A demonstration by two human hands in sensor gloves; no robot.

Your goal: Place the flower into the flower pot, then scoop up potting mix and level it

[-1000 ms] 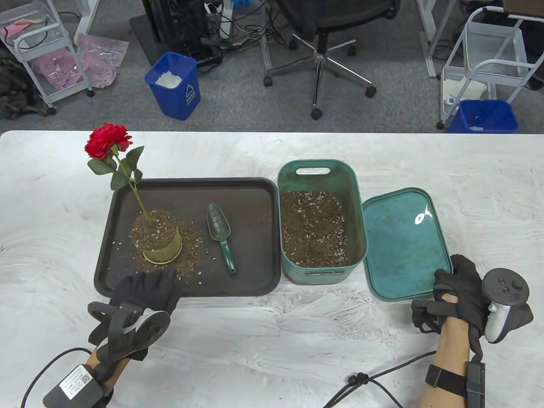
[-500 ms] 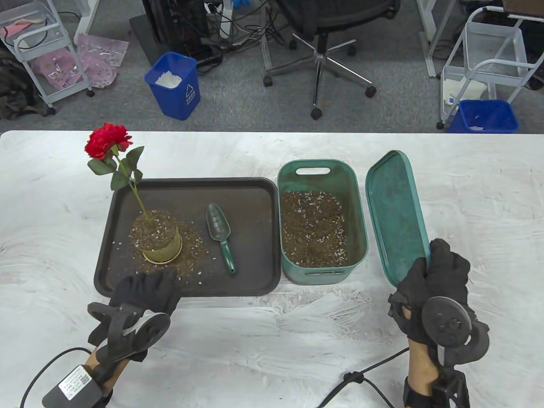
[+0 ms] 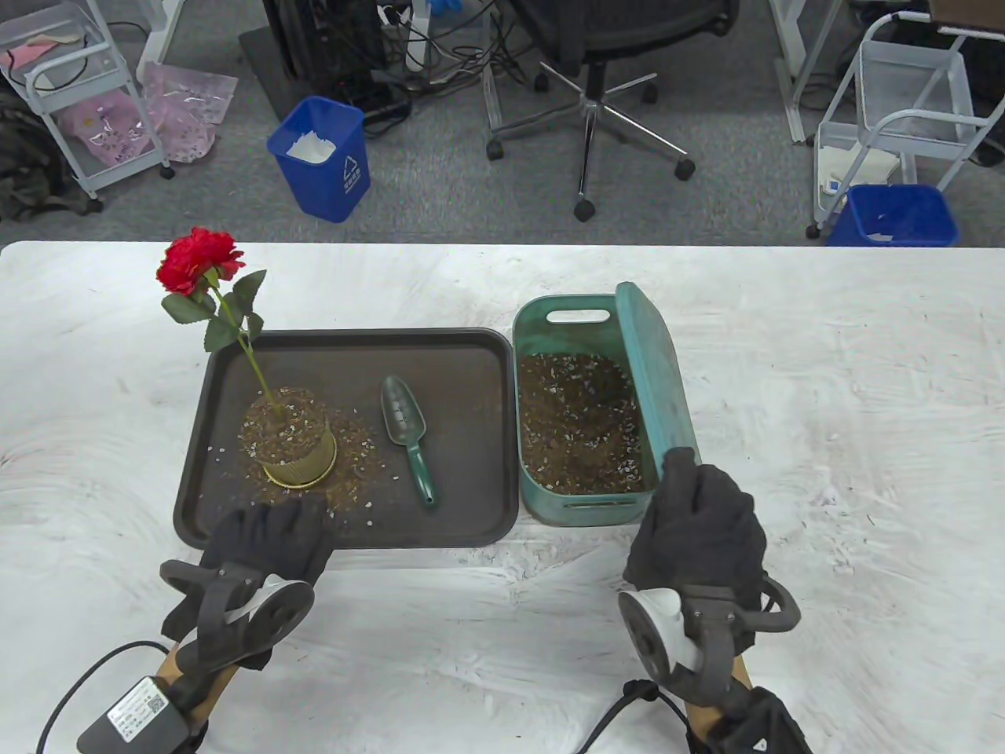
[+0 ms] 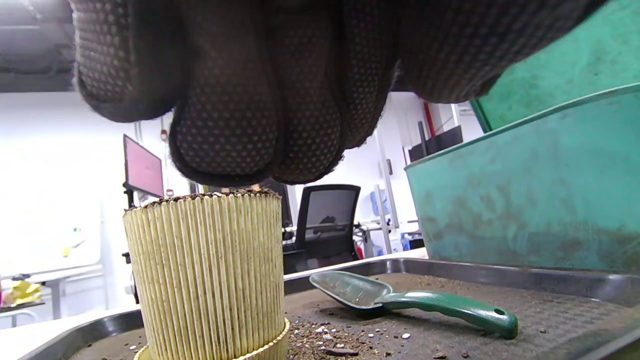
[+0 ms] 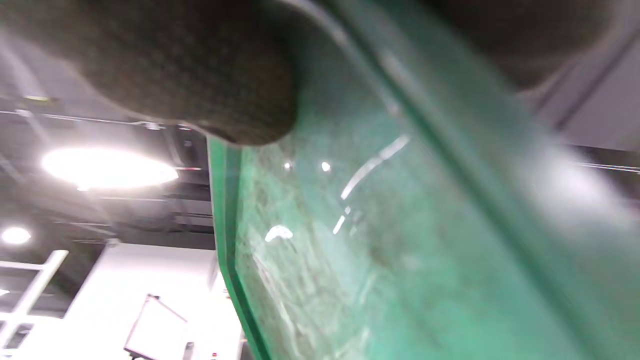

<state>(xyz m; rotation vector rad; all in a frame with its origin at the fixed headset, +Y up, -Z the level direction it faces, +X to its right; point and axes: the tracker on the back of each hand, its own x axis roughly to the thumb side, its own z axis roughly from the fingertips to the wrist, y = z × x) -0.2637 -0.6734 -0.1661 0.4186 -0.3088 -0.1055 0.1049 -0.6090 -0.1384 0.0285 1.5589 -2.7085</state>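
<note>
A red flower [image 3: 198,259] stands with its stem in the yellow ribbed pot [image 3: 297,454], which is filled with potting mix and sits on the dark tray [image 3: 463,528]. Loose mix lies around the pot. A green scoop [image 3: 410,440] lies free on the tray beside it. My left hand [image 3: 273,534] rests on the tray's front rim, fingers [image 4: 250,100] hanging just before the pot [image 4: 210,272]. My right hand [image 3: 697,506] grips the near end of the green lid [image 3: 655,369], held on edge over the right side of the green bin [image 3: 585,506] of mix. The lid [image 5: 400,250] fills the right wrist view.
The bin stands right against the tray's right side. The white table is bare to the right of the bin and in front of the tray. Beyond the far edge stand a blue waste bin [image 3: 322,157], an office chair [image 3: 597,71] and wire carts.
My right hand picked the lid up from the table right of the bin, tipped it upright, and carried it left over the bin's right side. The left hand stayed put.
</note>
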